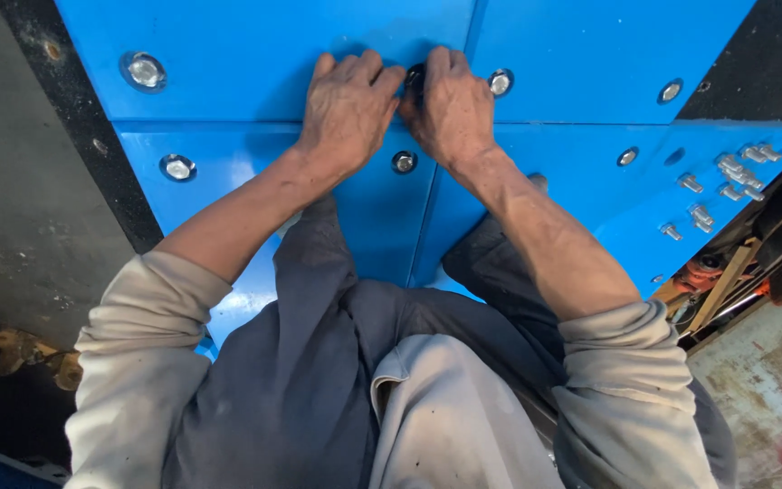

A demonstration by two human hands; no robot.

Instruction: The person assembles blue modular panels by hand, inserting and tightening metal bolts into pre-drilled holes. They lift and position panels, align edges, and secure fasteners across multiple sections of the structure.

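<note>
I see a small dark fitting on the blue panel at twelve o'clock, pinched between my two hands: the left hand curls its fingers against it from nine o'clock, the right hand from three. Round silver bolt heads dot the panel around them, one at six o'clock just below the hands. Loose silver bolts lie in a cluster at three o'clock, well apart.

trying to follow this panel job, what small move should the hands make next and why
Probably seat the fastener: both hands, left hand and right hand, pinch a dark part over a hole in the blue panel, while neighbouring bolts already sit flush.
</note>
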